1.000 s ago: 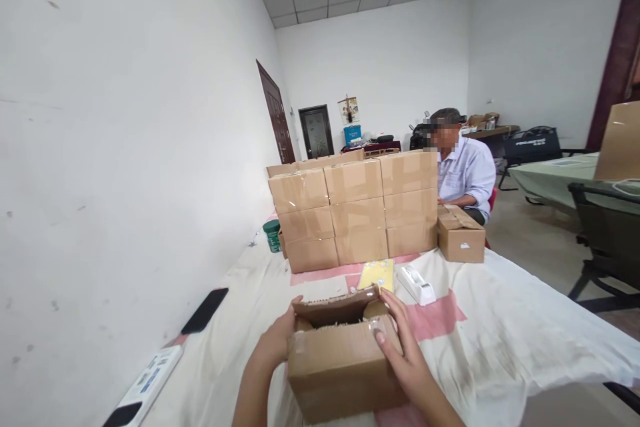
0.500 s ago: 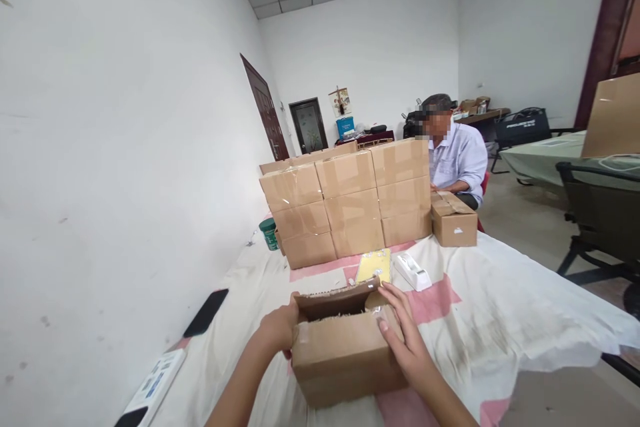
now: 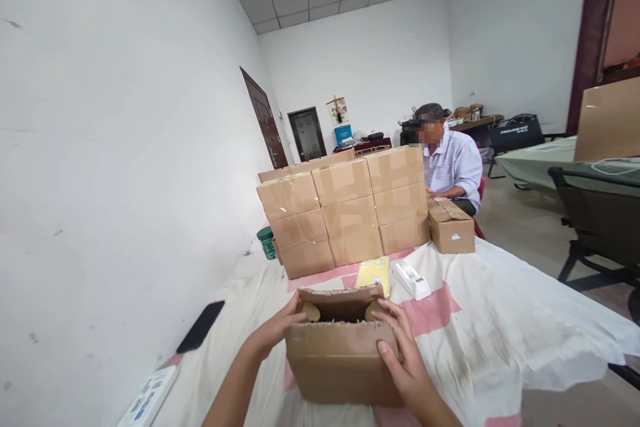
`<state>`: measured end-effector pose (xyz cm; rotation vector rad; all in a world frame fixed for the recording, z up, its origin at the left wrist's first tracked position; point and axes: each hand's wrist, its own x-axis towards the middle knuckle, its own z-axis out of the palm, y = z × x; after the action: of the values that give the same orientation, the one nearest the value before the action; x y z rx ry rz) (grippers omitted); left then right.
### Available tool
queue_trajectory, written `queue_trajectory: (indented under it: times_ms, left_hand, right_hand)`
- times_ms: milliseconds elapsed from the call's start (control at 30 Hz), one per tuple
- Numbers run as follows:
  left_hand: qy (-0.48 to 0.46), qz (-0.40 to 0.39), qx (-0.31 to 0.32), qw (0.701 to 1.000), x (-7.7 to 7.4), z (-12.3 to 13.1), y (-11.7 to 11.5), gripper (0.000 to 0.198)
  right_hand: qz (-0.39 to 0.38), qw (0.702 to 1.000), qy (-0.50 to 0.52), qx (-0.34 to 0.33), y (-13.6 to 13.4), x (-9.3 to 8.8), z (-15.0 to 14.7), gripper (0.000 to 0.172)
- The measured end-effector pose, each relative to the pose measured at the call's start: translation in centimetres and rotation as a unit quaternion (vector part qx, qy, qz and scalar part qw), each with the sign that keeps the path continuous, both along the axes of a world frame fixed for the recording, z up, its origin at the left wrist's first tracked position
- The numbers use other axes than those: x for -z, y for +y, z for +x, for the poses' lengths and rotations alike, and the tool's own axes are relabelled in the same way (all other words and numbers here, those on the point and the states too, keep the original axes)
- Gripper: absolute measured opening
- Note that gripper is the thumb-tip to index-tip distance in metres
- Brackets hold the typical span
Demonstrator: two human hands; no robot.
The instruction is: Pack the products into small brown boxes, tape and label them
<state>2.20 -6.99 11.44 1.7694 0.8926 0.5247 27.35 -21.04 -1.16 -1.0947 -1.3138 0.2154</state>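
I hold a small brown cardboard box (image 3: 341, 363) upright in front of me over the cloth-covered table (image 3: 500, 333). Its top flaps stand apart, and the inside is dark. My left hand (image 3: 274, 332) grips the box's left upper edge, fingers curled over the flap. My right hand (image 3: 400, 350) clasps the right side, thumb pressed on the near face. A yellow sheet (image 3: 374, 272) and a white tape dispenser (image 3: 411, 279) lie just beyond the box.
A stack of sealed cartons (image 3: 345, 210) stands mid-table, with a single carton (image 3: 451, 227) to its right. A seated person (image 3: 449, 163) works behind it. A green cup (image 3: 267, 241), a black phone (image 3: 201, 325) and a white device (image 3: 146, 397) lie near the left wall. A dark chair (image 3: 595, 220) stands at right.
The box has tipped so its near face stands more upright toward me, and its opening shows wider. Both hands kept their grip. My view shifted slightly.
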Motion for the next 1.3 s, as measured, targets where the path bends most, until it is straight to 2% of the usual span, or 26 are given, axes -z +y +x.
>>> queue_trajectory:
  times_ms: [100,167,233,267,333,400,500,567,633,733,867,967,1033,1100,1167,1233,1300]
  left_hand:
    - [-0.018,-0.045,0.035,0.998,0.6,-0.5,-0.1,0.063]
    - [-0.024,-0.045,0.042,0.998,0.8,-1.4,-0.1,0.06]
    - [0.009,0.001,0.026,1.0,0.6,-2.1,-0.7,0.065]
    - [0.044,0.049,0.01,0.998,0.3,-2.3,-1.2,0.066]
    - [0.137,0.17,-0.005,0.976,-0.2,-1.7,-3.0,0.064]
    - [0.227,0.265,0.026,0.937,-0.3,-0.2,-5.4,0.063]
    - [0.319,0.318,0.077,0.89,0.4,2.9,-8.4,0.082]
    - [0.357,0.335,0.067,0.869,1.4,4.2,-9.5,0.089]
    - [0.372,0.358,0.042,0.855,2.5,4.4,-9.7,0.082]
    - [0.357,0.411,0.008,0.839,4.5,2.5,-9.2,0.072]
    - [0.335,0.467,-0.016,0.818,6.7,-2.6,-8.5,0.069]
    - [0.323,0.491,-0.035,0.808,7.2,-5.9,-8.4,0.067]
    - [0.331,0.489,-0.063,0.805,7.0,-7.0,-8.5,0.065]
    - [0.343,0.483,-0.083,0.802,6.7,-7.3,-8.6,0.065]
    - [0.351,0.481,-0.091,0.798,6.4,-7.1,-8.8,0.065]
    - [0.354,0.483,-0.094,0.795,6.4,-6.9,-8.9,0.064]
    - [0.35,0.486,-0.095,0.795,6.4,-6.8,-8.9,0.064]
  right_hand:
    - [0.001,0.999,0.037,0.014,0.5,0.4,-0.4,0.041]
    - [-0.005,0.997,0.077,0.03,0.9,0.4,-0.6,0.052]
    - [-0.031,0.99,0.13,0.039,1.3,0.3,-0.6,0.066]
    - [-0.051,0.986,0.153,0.033,1.5,0.2,-0.6,0.072]
    - [-0.09,0.979,0.183,0.0,1.9,-0.1,-0.8,0.079]
    - [-0.106,0.975,0.191,-0.037,2.3,-0.5,-1.1,0.081]
    - [-0.105,0.975,0.187,-0.062,2.8,-1.2,-2.1,0.078]
    - [-0.108,0.975,0.179,-0.069,2.9,-1.6,-2.6,0.075]
    - [-0.119,0.975,0.17,-0.081,2.6,-2.0,-3.0,0.075]
    - [-0.153,0.966,0.158,-0.134,1.6,-2.5,-3.8,0.078]
    - [-0.186,0.95,0.113,-0.224,-0.2,-2.5,-5.8,0.082]
    - [-0.202,0.929,0.08,-0.3,-1.0,-1.7,-7.0,0.091]
    - [-0.226,0.913,0.095,-0.328,-0.9,-0.7,-7.0,0.088]
    - [-0.245,0.918,0.126,-0.285,-0.2,0.3,-6.1,0.074]
    - [-0.236,0.945,0.142,-0.178,0.8,1.1,-4.3,0.053]
    - [-0.213,0.964,0.142,-0.069,1.8,1.2,-1.4,0.036]
    - [-0.205,0.967,0.147,0.012,2.8,0.8,2.4,0.032]
